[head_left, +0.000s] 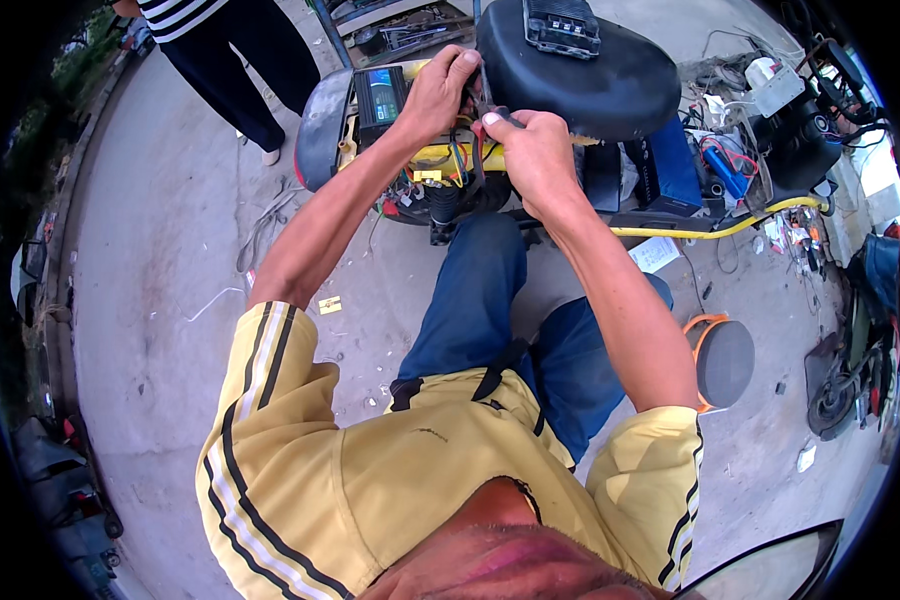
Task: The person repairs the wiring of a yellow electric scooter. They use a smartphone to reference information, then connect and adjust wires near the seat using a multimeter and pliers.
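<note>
A two-wheeled scooter with a yellow frame (440,157) stands in front of me, its black seat (595,90) at the right. My left hand (436,98) is closed beside the seat's left edge, its fingertips pinched round something small and dark. Just to the right, my right hand (538,160) is closed around a dark piece whose end shows past the thumb; its kind is hidden. Colored wires (460,155) hang below both hands. A black box with a blue label (382,98) sits left of my left hand.
A finned black box (562,28) lies on the seat. To the right are a blue box (670,165), a blue tool (725,172) and tangled parts. A round stool (725,363) with an orange frame stands at the right. Another person's dark trousers (238,65) show at upper left.
</note>
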A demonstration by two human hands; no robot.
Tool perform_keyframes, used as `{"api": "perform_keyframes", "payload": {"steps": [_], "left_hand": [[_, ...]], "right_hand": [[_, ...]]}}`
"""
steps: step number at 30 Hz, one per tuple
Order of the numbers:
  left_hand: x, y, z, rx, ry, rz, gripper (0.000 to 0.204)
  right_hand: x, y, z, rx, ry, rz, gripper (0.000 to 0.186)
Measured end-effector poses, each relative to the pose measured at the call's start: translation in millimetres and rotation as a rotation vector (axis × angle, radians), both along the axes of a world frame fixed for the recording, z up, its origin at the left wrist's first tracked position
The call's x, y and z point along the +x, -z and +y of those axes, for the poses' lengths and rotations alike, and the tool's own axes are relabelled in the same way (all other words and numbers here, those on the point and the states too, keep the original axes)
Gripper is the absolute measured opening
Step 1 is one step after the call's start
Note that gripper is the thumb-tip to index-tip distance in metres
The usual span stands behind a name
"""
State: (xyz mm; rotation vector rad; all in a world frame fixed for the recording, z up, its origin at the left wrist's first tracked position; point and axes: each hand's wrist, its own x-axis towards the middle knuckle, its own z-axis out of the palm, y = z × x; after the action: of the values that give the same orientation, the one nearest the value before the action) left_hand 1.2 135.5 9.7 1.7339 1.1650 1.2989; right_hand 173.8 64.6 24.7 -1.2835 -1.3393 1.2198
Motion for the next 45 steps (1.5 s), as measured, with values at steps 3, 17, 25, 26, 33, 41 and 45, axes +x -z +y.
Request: {"api": "perform_keyframes", "payload": {"steps": [3,17,25,26,33,41,45], "left_hand": [[-8.5,6.9,3.5,-0.011,0.025,-0.022,0.044],[-34.9,0.5,8.8,-0.391,0.311,-0.438,0.049],[-23.6,1.5,6.4,-0.374,0.326,-0.469,0.055],[-23.2,2.1,7.0,-0.369,0.319,-0.459,0.057],[-14.0,3.3,5.6,-0.357,0.274,-0.429,0.058],[-3.3,3.1,1.0,-0.376,0.181,-0.591,0.052],[-11.0,7.0,4.4,-0.346,0.186,-0.519,0.051]], "right_hand": [[5.3,-2.1,4.7,0.031,-0.056,-0.063,0.033],[42.8,-68.4,0.0,-0.234,-0.298,-0.101,0.029],[42.8,-70.8,20.7,-0.249,-0.341,-0.150,0.028],[44.7,-71.9,23.2,-0.254,-0.347,-0.141,0.028],[39.1,-62.1,21.2,-0.226,-0.320,-0.113,0.028],[20.2,-33.4,0.4,-0.125,-0.174,0.069,0.028],[12.0,-12.5,1.8,-0.068,-0.122,-0.004,0.029]]}}
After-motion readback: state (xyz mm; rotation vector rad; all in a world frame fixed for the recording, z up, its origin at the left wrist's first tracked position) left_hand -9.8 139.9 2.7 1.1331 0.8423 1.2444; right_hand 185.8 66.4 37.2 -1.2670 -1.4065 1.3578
